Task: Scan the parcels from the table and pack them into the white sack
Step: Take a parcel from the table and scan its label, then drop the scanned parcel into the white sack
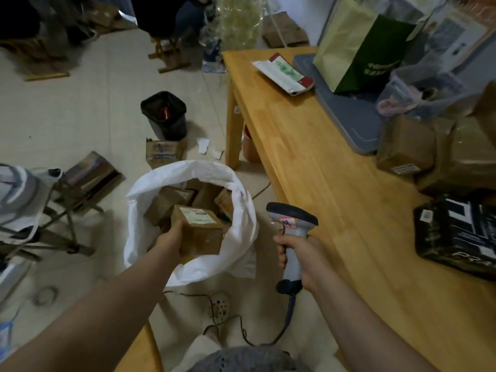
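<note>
The job looks well under way: the white sack stands open on the floor beside the table, and several brown boxes already lie inside it. One more box, label facing up, is held over the sack's mouth, just above the ones inside. I judge it is about to be dropped in, though nothing here confirms that it has been scanned. There is work left: at the right end of the table sit some taped brown parcels, and a black parcel lies nearer the person, none of them in the sack yet. The left hand reaches forward on a nearly straight arm and grips the box at its near left corner; how the fingers lie beneath it is hidden. The right hand is drawn back beside the table's edge, with its fingers wrapped tight round the handle of the scanner. The scanner's head points forward, not at any label, and its cable trails to the floor.
</note>
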Motion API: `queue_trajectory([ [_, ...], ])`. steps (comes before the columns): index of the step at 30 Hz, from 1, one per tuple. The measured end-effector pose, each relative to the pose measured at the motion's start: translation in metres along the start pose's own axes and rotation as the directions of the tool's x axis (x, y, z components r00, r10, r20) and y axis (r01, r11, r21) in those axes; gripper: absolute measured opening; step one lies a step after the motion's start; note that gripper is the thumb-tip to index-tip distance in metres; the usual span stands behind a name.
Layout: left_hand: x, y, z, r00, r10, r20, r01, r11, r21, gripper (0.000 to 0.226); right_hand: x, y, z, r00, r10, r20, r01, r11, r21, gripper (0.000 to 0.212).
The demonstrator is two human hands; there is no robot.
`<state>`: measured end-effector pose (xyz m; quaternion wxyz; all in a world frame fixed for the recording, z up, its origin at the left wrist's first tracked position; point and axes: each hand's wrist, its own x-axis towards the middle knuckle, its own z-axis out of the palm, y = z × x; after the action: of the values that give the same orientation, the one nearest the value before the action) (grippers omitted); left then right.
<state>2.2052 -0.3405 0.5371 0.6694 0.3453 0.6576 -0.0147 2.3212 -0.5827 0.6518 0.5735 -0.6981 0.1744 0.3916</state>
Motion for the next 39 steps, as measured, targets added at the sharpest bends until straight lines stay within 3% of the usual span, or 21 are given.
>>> queue_trajectory([
  [3,0.018,0.014,0.001,1.000,0.003,0.001,-0.003,1.000,-0.004,0.054,0.009,0.000,0.004,1.000,0.021,-0.009,-0.021,1.000,0.017,0.023],
  [10,0.026,0.049,0.042,0.993,0.112,0.046,-0.116,0.989,0.097,0.053,0.016,-0.005,-0.008,0.999,0.026,-0.021,-0.024,0.993,0.112,0.020],
  [14,-0.009,0.036,0.091,0.931,0.322,0.171,-0.360,0.882,0.303,0.027,0.009,-0.002,-0.027,0.996,0.009,-0.091,0.005,0.989,0.149,0.021],
  [15,-0.018,0.031,0.105,0.906,0.361,0.223,-0.419,0.842,0.340,0.033,0.006,-0.001,-0.034,0.993,-0.003,-0.116,0.022,0.987,0.160,0.018],
  [18,-0.054,0.019,0.151,0.793,0.470,0.387,-0.609,0.611,0.506,0.062,-0.004,0.002,-0.058,0.978,-0.041,-0.205,0.085,0.974,0.210,0.011],
  [21,-0.097,0.002,0.199,0.635,0.526,0.566,-0.771,0.388,0.504,0.067,-0.018,0.007,-0.087,0.954,-0.052,-0.296,0.137,0.952,0.275,0.008],
  [26,-0.163,-0.038,0.272,0.382,0.350,0.855,-0.908,-0.031,0.418,0.063,-0.045,0.022,-0.149,0.908,-0.010,-0.419,0.198,0.892,0.407,0.011],
  [29,-0.195,-0.070,0.313,0.217,0.228,0.949,-0.915,-0.291,0.279,0.060,-0.063,0.033,-0.188,0.866,0.000,-0.500,0.261,0.853,0.452,0.014],
  [35,-0.247,-0.111,0.406,0.044,0.130,0.991,-0.863,-0.494,0.103,0.083,-0.091,0.053,-0.254,0.802,0.033,-0.596,0.330,0.808,0.488,0.010],
  [37,-0.258,-0.114,0.438,0.054,0.094,0.994,-0.775,-0.624,0.101,0.094,-0.093,0.058,-0.269,0.789,0.035,-0.613,0.331,0.816,0.473,0.013],
  [39,-0.263,-0.116,0.463,0.110,0.016,0.994,-0.673,-0.735,0.087,0.097,-0.093,0.062,-0.281,0.791,0.019,-0.611,0.337,0.821,0.462,0.014],
])
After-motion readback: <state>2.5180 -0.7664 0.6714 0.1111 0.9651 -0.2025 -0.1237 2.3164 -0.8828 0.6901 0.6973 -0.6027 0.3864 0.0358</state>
